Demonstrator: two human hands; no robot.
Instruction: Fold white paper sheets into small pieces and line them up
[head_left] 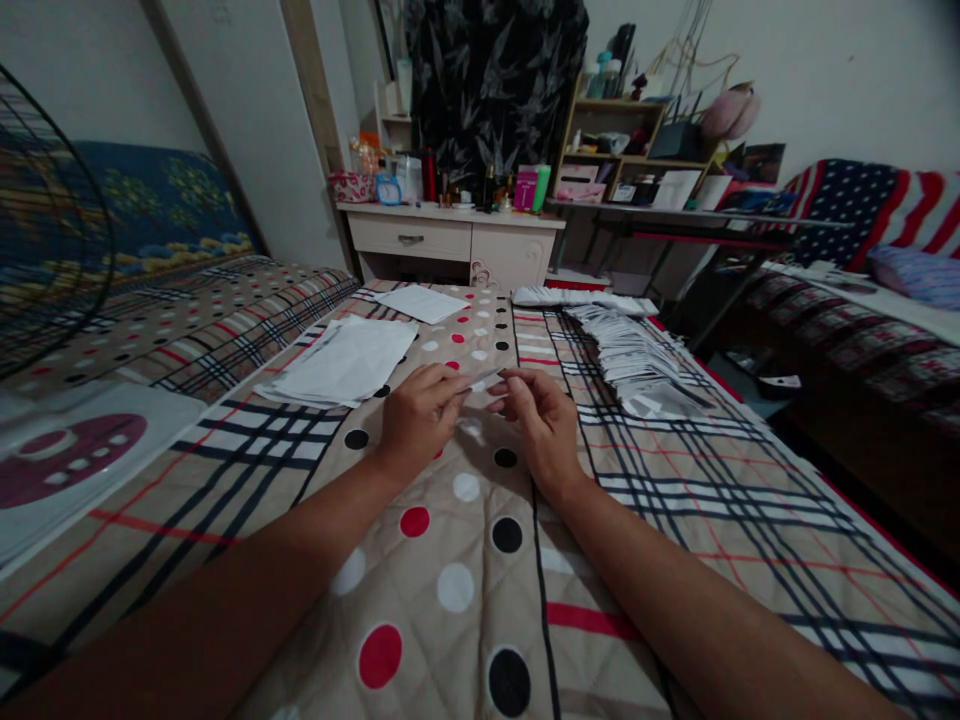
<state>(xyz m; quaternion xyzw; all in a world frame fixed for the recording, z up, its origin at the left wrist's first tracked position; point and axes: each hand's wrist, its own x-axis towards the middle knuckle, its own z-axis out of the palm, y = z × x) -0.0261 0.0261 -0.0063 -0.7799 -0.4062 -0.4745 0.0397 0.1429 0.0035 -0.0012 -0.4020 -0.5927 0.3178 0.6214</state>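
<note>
Pinching a small, pale, thin piece (484,380) at its left end, the left hand (420,415) has its thumb and index finger closed together, with the other fingers curled beneath. The piece sticks out from those fingertips toward the right, spanning the narrow gap between the hands above the bedspread (465,640). Its far end reaches the fingertips of the right hand (546,425), whose thumb and index finger stand close together, the remaining fingers bent and slightly spread; whether they grip that end or merely touch it, I cannot tell. The piece is too small and blurred to show any markings. Beyond the left hand, and apart from it, lies a loose stack of white sheets (349,358), its edges uneven, with another white sheet (422,302) lying flat just past it. To the right of the right hand, well clear of its fingers, a long row of overlapping white pieces (634,355) fans across the plaid, and a pale flat bundle (577,298) lies at its far end.
</note>
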